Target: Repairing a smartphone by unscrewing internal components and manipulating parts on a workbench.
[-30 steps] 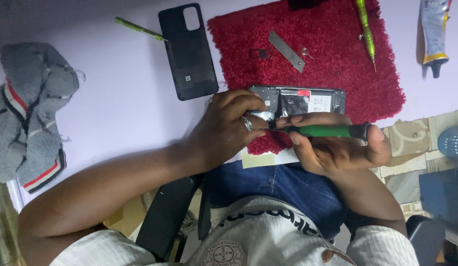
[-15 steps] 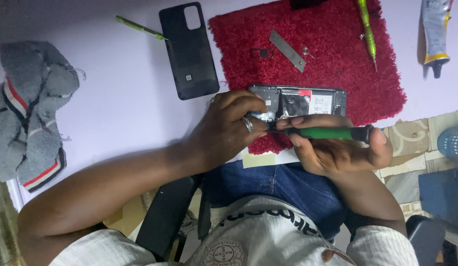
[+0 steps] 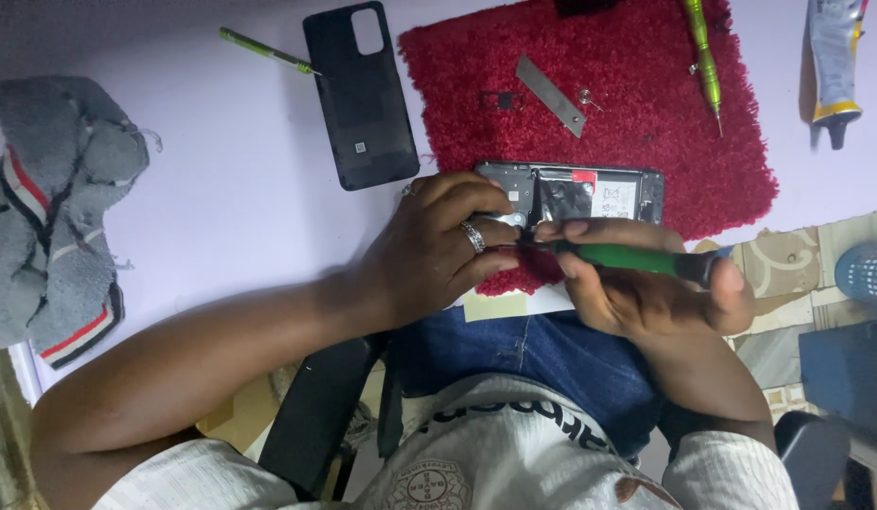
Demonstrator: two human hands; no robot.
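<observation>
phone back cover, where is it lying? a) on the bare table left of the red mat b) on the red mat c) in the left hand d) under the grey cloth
a: the black back cover lies flat on the pale table, just left of the red mat, touched by neither hand.

Small white label (image 3: 359, 147) on black back cover (image 3: 363, 94) — red-and-white stickers (image 3: 604, 194) inside opened phone (image 3: 580, 194).

Bare table (image 3: 240, 189) left of back cover (image 3: 361, 94) seems passable.
</observation>
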